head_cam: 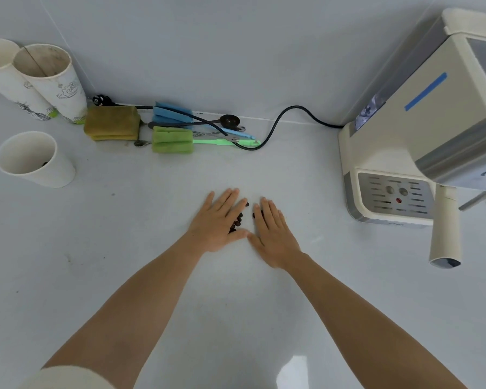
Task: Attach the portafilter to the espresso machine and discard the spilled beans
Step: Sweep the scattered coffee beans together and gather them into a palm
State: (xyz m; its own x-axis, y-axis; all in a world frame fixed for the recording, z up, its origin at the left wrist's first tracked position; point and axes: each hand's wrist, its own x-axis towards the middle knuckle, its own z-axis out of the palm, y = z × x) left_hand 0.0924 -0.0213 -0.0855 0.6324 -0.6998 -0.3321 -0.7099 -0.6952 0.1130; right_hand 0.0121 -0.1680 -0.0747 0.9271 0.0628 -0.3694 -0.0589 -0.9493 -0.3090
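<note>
Dark coffee beans (240, 217) lie in a small cluster on the white counter, in the gap between my two hands. My left hand (218, 220) rests flat, palm down, fingers together, its edge against the beans. My right hand (272, 231) also lies flat just right of them, and the two thumbs nearly touch below the cluster. Some beans are partly hidden under my fingers. The cream espresso machine (421, 141) stands at the right. The portafilter's cream handle (445, 231) sticks out from under the machine's head, toward me.
A paper cup (34, 160) stands at the left, two taller cups (42, 80) behind it by the wall. Sponges (112, 123), foam brushes (173, 138), a black scoop (229, 120) and the machine's black cord (278, 122) lie along the back wall.
</note>
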